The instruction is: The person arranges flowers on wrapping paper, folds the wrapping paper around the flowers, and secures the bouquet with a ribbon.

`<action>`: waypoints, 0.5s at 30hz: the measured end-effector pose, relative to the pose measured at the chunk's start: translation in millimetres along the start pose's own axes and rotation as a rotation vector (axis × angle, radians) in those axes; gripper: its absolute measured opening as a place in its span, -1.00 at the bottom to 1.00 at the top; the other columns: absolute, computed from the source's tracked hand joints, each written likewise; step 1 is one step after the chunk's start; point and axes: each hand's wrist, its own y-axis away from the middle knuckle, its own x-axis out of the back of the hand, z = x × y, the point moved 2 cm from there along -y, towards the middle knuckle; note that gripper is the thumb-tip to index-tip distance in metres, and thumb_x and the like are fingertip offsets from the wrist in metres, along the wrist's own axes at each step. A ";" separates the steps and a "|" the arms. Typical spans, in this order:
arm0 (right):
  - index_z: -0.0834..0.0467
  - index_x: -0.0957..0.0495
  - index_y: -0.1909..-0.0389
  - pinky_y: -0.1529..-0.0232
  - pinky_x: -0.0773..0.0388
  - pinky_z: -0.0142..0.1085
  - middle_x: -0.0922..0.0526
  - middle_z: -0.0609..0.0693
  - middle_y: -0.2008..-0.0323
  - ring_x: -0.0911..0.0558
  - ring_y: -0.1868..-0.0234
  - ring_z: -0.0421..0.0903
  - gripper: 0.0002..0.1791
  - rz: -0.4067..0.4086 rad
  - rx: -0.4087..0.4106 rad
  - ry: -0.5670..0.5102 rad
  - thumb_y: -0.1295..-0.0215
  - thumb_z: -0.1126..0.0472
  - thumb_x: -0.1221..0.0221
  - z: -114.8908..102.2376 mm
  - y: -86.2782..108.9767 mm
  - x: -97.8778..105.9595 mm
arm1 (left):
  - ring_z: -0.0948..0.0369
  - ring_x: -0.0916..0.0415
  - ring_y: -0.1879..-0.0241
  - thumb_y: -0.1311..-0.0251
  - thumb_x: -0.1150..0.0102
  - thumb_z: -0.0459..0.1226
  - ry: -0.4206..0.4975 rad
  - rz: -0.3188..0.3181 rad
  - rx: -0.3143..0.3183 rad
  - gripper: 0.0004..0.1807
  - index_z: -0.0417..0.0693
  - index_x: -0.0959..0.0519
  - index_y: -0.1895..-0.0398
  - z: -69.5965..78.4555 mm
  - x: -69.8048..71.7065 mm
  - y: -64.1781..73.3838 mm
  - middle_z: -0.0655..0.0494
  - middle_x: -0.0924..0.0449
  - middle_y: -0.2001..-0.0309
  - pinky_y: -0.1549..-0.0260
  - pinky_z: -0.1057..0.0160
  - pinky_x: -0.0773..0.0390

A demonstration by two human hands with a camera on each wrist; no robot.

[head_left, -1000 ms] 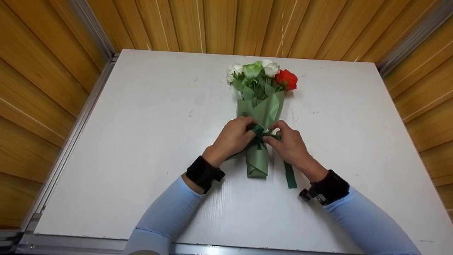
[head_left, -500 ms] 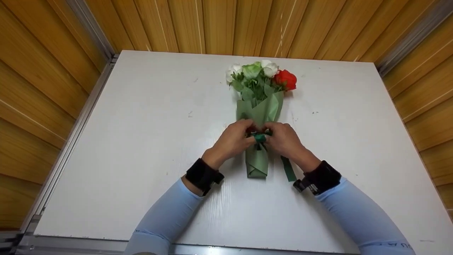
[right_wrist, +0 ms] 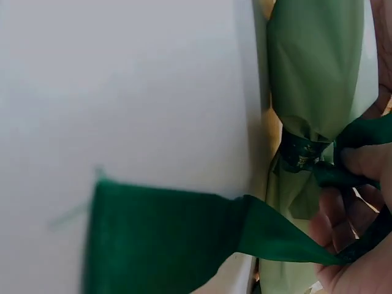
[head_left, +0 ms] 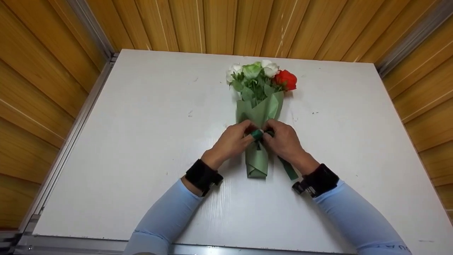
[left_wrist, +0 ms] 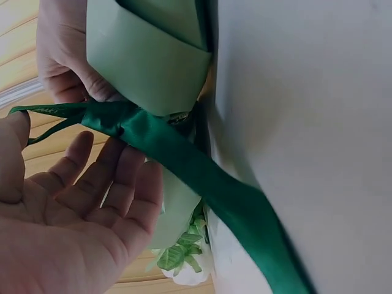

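Note:
A bouquet lies on the table, its white, pale green and red flowers (head_left: 252,72) toward the back. Light green wrapping paper (head_left: 257,164) encloses the stems. Dark green ribbon (left_wrist: 202,174) is tied round the narrow waist of the wrap. My left hand (head_left: 231,140) holds a ribbon loop at the thumb, the other fingers bent behind the ribbon. Close beside it, my right hand (head_left: 285,138) pinches ribbon at the knot, and another stretch passes through its bent fingers (right_wrist: 334,223). One ribbon tail (head_left: 288,168) hangs toward the front right. The hands partly cover the knot in the head view.
The bouquet rests on a white tabletop (head_left: 141,141) with small dark marks. Wood-look panels (head_left: 216,26) stand behind and at both sides, with metal frame rails (head_left: 90,28) at the corners. Black wrist straps (head_left: 202,177) sit above light blue sleeves.
My right hand has moved left, close against my left hand at the knot. The ribbon it drew out to the right is now bunched between both hands. The bouquet stays in place.

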 end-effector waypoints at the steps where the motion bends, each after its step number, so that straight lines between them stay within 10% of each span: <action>1: 0.20 -0.56 0.25 0.20 -0.59 0.00 -0.70 0.18 0.30 -0.68 0.23 0.14 -0.89 0.008 0.014 0.013 -0.33 0.38 -0.33 0.2 0.2 -0.9 | 0.16 -0.64 -0.06 -0.58 -0.13 -0.05 -0.011 0.001 -0.012 -0.69 0.01 -0.60 -0.17 -0.3 -0.4 0.3 0.09 -0.71 -0.07 -0.06 0.18 -0.61; 15: 0.25 -0.54 0.25 0.36 -0.64 -0.02 -0.64 0.15 0.41 -0.69 0.38 0.15 -0.82 0.124 0.457 0.271 -0.21 0.46 -0.34 0.4 -1.4 -7.3 | 0.08 -0.50 -0.26 -0.32 -0.34 -0.30 -0.198 0.052 -0.136 -0.41 -0.18 -0.43 -0.39 0.4 -14.5 13.4 -0.04 -0.58 -0.27 -0.41 0.11 -0.35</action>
